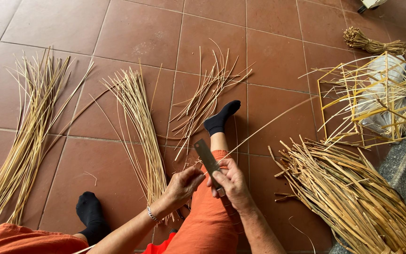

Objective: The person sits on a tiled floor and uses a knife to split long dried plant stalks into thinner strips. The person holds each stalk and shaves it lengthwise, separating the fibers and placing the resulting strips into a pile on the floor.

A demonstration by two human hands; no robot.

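1. Sitting on a floor of red-brown tiles (278, 56), the person works at the near middle of the head view, both hands meeting over an orange-clad leg (207, 226).
2. The right hand (233, 183) is closed round the handle of a broad flat-bladed knife (207, 157), its blade slanting up and to the left.
3. The left hand (184, 184), a bracelet at its wrist, pinches a thin bamboo strip (269, 123) just beside the blade; the strip runs away to the far right, over the tiles.
4. The step in hand looks like shaving or splitting that strip against the blade. The next move, by this reading, calls for a steady pull with the blade angle held and the fingers kept clear of the edge.
5. Sorted bundles of strips lie about: a long sheaf (24, 141) at the far left, a pale fan (142, 136) left of the hands, and a loose scatter (207, 99) beyond a black-socked foot (219, 120).
6. At the near right lies a heap of coarser splints (348, 197); behind it stands a yellow stick frame (372, 99), and a tied bunch (377, 44) lies at the far right.
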